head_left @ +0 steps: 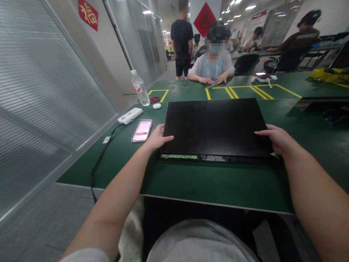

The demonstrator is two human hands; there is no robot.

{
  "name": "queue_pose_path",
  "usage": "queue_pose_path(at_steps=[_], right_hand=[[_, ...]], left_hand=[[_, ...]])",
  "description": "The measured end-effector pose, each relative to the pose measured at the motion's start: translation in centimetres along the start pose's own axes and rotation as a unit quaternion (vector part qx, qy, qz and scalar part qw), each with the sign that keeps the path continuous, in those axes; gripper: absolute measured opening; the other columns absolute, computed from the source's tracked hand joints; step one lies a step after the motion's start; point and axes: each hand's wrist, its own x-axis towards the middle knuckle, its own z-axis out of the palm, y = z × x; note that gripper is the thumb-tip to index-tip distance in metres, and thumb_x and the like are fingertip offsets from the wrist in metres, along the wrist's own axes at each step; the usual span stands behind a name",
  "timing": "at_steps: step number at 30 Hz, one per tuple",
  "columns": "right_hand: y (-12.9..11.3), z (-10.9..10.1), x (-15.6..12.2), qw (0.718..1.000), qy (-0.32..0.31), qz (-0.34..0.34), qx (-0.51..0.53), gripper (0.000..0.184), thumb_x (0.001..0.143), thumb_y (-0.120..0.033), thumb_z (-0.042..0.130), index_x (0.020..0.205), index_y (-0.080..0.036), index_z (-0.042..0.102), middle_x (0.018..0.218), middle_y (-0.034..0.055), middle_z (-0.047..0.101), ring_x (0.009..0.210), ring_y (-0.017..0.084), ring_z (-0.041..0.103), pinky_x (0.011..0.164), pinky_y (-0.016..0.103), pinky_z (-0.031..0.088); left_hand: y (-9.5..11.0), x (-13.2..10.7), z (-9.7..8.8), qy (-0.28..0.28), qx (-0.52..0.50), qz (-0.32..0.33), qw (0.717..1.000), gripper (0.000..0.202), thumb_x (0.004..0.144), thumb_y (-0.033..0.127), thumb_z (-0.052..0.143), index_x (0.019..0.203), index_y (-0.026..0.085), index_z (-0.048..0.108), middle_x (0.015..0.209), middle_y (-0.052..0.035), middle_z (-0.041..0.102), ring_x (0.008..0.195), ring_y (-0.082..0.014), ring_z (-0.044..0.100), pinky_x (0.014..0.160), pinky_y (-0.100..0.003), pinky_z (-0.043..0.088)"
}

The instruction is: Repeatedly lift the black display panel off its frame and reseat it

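A flat black panel point(215, 125) lies on the green table point(207, 185) in front of me, with a strip of green circuit board showing along its near edge. My left hand point(156, 138) grips the panel's near left corner, thumb on top and fingers curled under its edge. At the near right corner my right hand point(275, 138) holds the panel the same way, thumb laid on the top face.
Left of the panel lie a phone point(142, 130), a white power bank point(130, 115) with a black cable, a small white case point(156, 106), red scissors and a water bottle point(140, 88). A person sits across the table; others work behind. Yellow tape marks the far side.
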Motion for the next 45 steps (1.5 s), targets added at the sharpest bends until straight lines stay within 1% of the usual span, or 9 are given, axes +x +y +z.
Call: queue_pose_path(at_steps=[3,9,16,21,26,30,34,38,45], right_hand=[[0.2,-0.3,0.5,1.0,-0.006,0.001,-0.002,0.036,0.058,-0.004,0.071,0.089,-0.022,0.069,0.075,0.0034,0.074,0.066,0.023,0.069,0.054,0.034,0.058],[0.3,-0.3,0.6,1.0,-0.016,0.003,-0.01,0.036,0.06,-0.005,0.071,0.091,-0.023,0.07,0.074,0.0028,0.073,0.064,0.022,0.068,0.054,0.033,0.057],[0.2,-0.5,0.3,0.999,-0.028,-0.016,0.038,0.033,0.061,-0.008,0.069,0.091,-0.021,0.074,0.082,0.0048,0.075,0.071,0.021,0.07,0.062,0.033,0.058],[0.4,-0.7,1.0,0.998,-0.021,-0.031,0.05,0.029,0.059,-0.008,0.069,0.085,-0.02,0.073,0.083,0.0054,0.075,0.073,0.02,0.069,0.06,0.03,0.058],[0.4,-0.5,1.1,0.991,0.021,-0.104,0.076,0.03,0.056,-0.005,0.07,0.082,-0.021,0.072,0.085,0.006,0.073,0.08,0.019,0.069,0.065,0.027,0.059],[0.1,-0.6,0.8,0.988,0.061,-0.103,0.096,0.047,0.057,-0.003,0.071,0.099,-0.023,0.07,0.077,0.0028,0.068,0.075,0.016,0.066,0.058,0.021,0.055],[-0.2,-0.9,0.5,0.987,0.052,-0.094,0.122,0.063,0.06,-0.004,0.066,0.119,-0.023,0.062,0.077,0.0042,0.069,0.075,0.016,0.068,0.06,0.021,0.055],[-0.1,-1.0,0.6,0.99,0.027,-0.091,0.1,0.056,0.063,-0.01,0.066,0.118,-0.022,0.061,0.079,0.0067,0.071,0.076,0.017,0.07,0.062,0.021,0.056],[0.0,-0.9,0.4,0.996,-0.001,-0.075,0.038,0.042,0.068,-0.016,0.068,0.109,-0.022,0.064,0.082,0.0083,0.073,0.077,0.018,0.071,0.061,0.023,0.057]], left_hand=[[0.1,0.0,0.0,0.003,0.0,-0.001,1.0,0.063,0.06,0.003,0.086,0.112,0.017,0.053,0.119,-0.0127,0.073,0.118,-0.0291,0.069,0.112,-0.054,0.045],[0.3,-0.2,0.1,0.005,-0.001,-0.007,1.0,0.063,0.06,0.003,0.086,0.111,0.018,0.052,0.117,-0.01,0.075,0.12,-0.0295,0.068,0.112,-0.055,0.045],[0.4,-0.2,0.2,0.005,-0.005,-0.01,1.0,0.062,0.06,0.003,0.085,0.11,0.018,0.051,0.118,-0.0107,0.074,0.121,-0.0294,0.067,0.112,-0.054,0.046],[0.5,-0.3,0.2,0.002,-0.003,-0.01,1.0,0.062,0.06,0.003,0.085,0.11,0.019,0.052,0.119,-0.0109,0.074,0.121,-0.0298,0.067,0.112,-0.055,0.045],[0.5,-0.3,0.2,0.002,0.0,-0.008,1.0,0.062,0.06,0.004,0.086,0.111,0.018,0.052,0.12,-0.0119,0.073,0.12,-0.0301,0.067,0.111,-0.055,0.046],[0.4,-0.3,0.3,0.005,-0.012,-0.006,1.0,0.064,0.059,0.006,0.087,0.111,0.019,0.053,0.113,-0.0095,0.075,0.115,-0.0286,0.07,0.108,-0.053,0.048],[1.0,-0.4,0.3,0.032,-0.027,-0.013,0.999,0.063,0.056,0.011,0.089,0.109,0.018,0.056,0.107,-0.0093,0.077,0.109,-0.0299,0.072,0.103,-0.05,0.052],[1.8,-0.5,0.0,0.044,-0.032,-0.036,0.998,0.057,0.054,0.015,0.088,0.104,0.017,0.06,0.103,-0.0086,0.078,0.099,-0.0301,0.074,0.096,-0.048,0.056],[2.4,-0.4,-0.5,0.067,-0.032,-0.029,0.997,0.053,0.054,0.018,0.085,0.104,0.017,0.066,0.102,-0.0076,0.078,0.097,-0.0294,0.074,0.091,-0.046,0.059]])
